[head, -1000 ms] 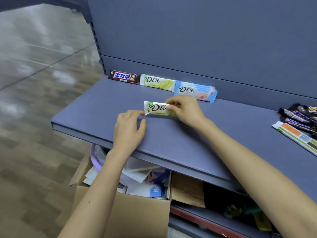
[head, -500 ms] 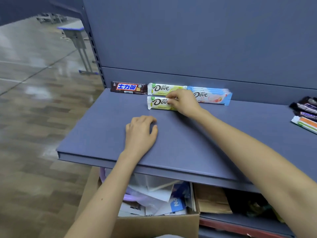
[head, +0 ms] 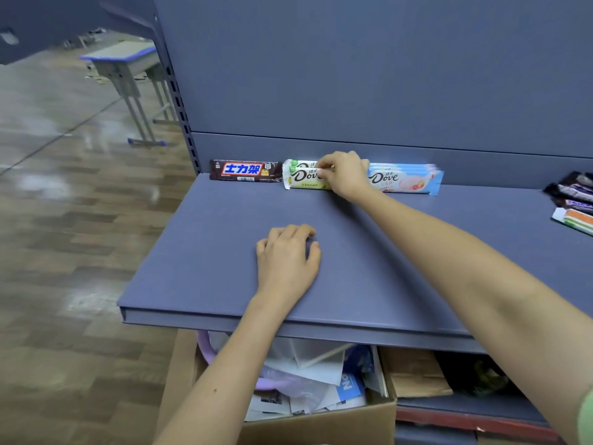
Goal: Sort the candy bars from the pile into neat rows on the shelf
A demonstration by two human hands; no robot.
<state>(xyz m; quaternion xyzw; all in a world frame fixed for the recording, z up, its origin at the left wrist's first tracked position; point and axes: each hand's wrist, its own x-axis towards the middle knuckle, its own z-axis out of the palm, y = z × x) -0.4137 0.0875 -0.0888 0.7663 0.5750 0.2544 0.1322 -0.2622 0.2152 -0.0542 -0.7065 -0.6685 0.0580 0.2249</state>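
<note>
The right hand [head: 345, 175] reaches to the shelf's back edge and pinches the right part of a green-and-white Dove bar [head: 303, 179] between thumb and curled fingers. The left hand [head: 287, 258] rests palm down on the shelf [head: 208, 245] nearer its front edge, fingers loosely bent, holding nothing.

The held bar lies lengthwise along the back edge and overlaps a second green-and-white bar [head: 296, 163] just behind it. I cannot tell whether it rests fully on that one. Just beside it on the left, near the back left corner, lies a brown bar [head: 245, 171] with blue-and-white lettering. On its right, past the hand, blue Dove bars [head: 407, 180] are stacked along the same edge.

Well apart, at the shelf's right side, is the pile [head: 574, 197] of mixed bars. Below the front edge stands an open cardboard box [head: 321, 422] of papers. A desk [head: 125, 56] stands beyond the shelf's left side.
</note>
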